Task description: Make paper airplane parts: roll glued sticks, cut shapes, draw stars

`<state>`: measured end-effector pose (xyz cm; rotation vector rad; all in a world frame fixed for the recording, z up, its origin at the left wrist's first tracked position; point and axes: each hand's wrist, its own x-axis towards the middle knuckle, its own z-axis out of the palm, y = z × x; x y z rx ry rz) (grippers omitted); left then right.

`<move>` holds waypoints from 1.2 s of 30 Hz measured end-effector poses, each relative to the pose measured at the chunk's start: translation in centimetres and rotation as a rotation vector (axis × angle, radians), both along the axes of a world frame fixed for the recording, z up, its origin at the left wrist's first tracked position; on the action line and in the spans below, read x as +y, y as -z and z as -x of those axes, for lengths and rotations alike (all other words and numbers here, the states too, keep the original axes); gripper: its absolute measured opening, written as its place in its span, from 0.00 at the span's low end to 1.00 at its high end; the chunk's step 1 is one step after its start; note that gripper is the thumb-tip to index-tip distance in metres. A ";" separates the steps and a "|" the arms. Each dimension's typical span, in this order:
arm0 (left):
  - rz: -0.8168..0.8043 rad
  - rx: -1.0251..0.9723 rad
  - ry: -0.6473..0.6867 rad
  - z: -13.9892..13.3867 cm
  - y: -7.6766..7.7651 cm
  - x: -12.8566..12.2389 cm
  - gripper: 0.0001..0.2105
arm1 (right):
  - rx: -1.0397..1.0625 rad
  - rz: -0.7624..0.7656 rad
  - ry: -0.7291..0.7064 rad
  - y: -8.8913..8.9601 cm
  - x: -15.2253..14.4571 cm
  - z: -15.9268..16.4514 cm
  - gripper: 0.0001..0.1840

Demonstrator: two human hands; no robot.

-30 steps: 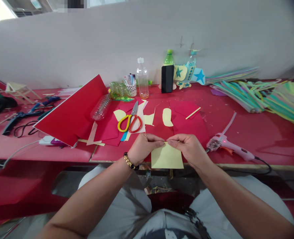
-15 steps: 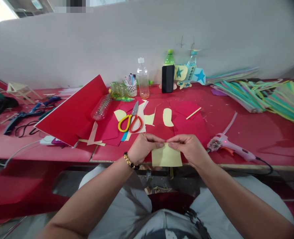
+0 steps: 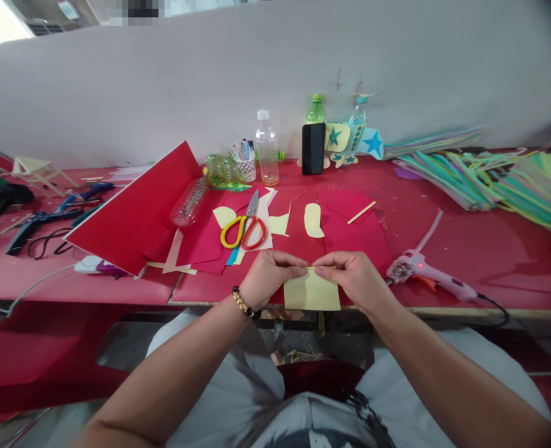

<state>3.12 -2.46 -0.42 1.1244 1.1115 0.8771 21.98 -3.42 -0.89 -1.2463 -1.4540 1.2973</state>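
Observation:
A pale yellow sheet of paper [image 3: 311, 294] hangs at the table's front edge, its top edge pinched by both my hands. My left hand [image 3: 280, 274], with a beaded bracelet at the wrist, grips the top edge toward the left. Thumb and fingers of my right hand [image 3: 345, 274] close on the same edge, almost touching the left thumb. Beyond the hands lie scissors [image 3: 245, 227] with one yellow and one red handle, and a cut-out yellow paper piece [image 3: 313, 220]. To the right rests a pink glue gun [image 3: 429, 274] with a small red light showing.
A red board [image 3: 138, 208] leans at the left beside a clear plastic bottle piece [image 3: 190, 202]. At the back stand a clear bottle [image 3: 267, 149], a pen cup [image 3: 245, 163] and a black phone [image 3: 313, 149]. Coloured strips [image 3: 466, 180] are heaped at the right. A thin stick [image 3: 362, 212] lies on red paper.
Both hands keep their pinch on the yellow paper, with almost no movement. The whole view has shifted very slightly.

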 end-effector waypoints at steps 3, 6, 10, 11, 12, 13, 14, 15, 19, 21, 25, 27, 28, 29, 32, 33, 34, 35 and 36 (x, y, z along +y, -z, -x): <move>-0.018 0.023 -0.003 0.1 0.1 0.1 0.11 | -0.005 -0.018 0.014 0.1 0.1 0.0 0.11; -0.015 0.013 -0.011 0.2 -0.1 0.2 0.12 | 0.009 -0.012 0.029 0.2 0.1 -0.1 0.11; 0.022 -0.013 -0.003 0.3 -0.4 0.2 0.12 | 0.042 0.036 0.045 0.1 0.2 -0.1 0.12; 0.036 -0.026 0.001 0.4 -0.4 0.2 0.12 | 0.047 0.043 0.046 0.1 0.2 -0.2 0.12; 0.051 -0.041 0.003 0.4 -0.4 0.2 0.12 | 0.052 0.046 0.046 0.1 0.2 -0.2 0.12; 0.064 -0.056 0.001 0.4 -0.4 0.2 0.12 | 0.056 0.048 0.046 0.2 0.2 -0.2 0.12; 0.075 -0.068 -0.003 0.4 -0.3 0.2 0.12 | 0.060 0.050 0.046 0.2 0.2 -0.1 0.12; 0.083 -0.077 -0.006 0.4 -0.3 0.1 0.12 | 0.064 0.051 0.045 0.3 0.2 -0.1 0.12; 0.090 -0.088 -0.008 0.5 -0.2 0.2 0.12 | 0.055 0.048 0.045 0.5 0.3 -0.1 0.14; 0.093 -0.088 0.007 0.6 -0.2 0.2 0.13 | 0.042 0.033 0.052 0.4 0.3 -0.1 0.14; 0.134 -0.115 0.067 0.8 -0.2 0.3 0.16 | 0.061 0.047 0.059 0.2 0.4 -0.3 0.12; 0.139 -0.114 0.077 0.9 0.0 0.3 0.16 | 0.074 0.058 0.062 0.1 0.4 -0.3 0.12; 0.136 -0.105 0.072 0.9 0.1 0.3 0.16 | 0.075 0.057 0.064 0.0 0.3 -0.3 0.12; 0.130 -0.096 0.065 0.9 0.2 0.3 0.16 | 0.071 0.053 0.066 0.0 0.3 -0.3 0.12; 0.102 -0.081 0.057 0.9 0.3 0.3 0.14 | 0.060 0.050 0.063 -0.1 0.3 -0.3 0.12; 0.092 -0.079 0.057 0.8 0.2 0.3 0.13 | 0.060 0.053 0.062 -0.1 0.3 -0.3 0.12; 0.081 -0.074 0.055 0.8 0.2 0.3 0.13 | 0.064 0.055 0.061 -0.1 0.3 -0.3 0.12; 0.072 -0.069 0.050 0.8 0.1 0.3 0.12 | 0.069 0.056 0.061 -0.1 0.3 -0.3 0.12; 0.066 -0.064 0.042 0.8 0.1 0.3 0.12 | 0.073 0.056 0.062 -0.1 0.3 -0.3 0.12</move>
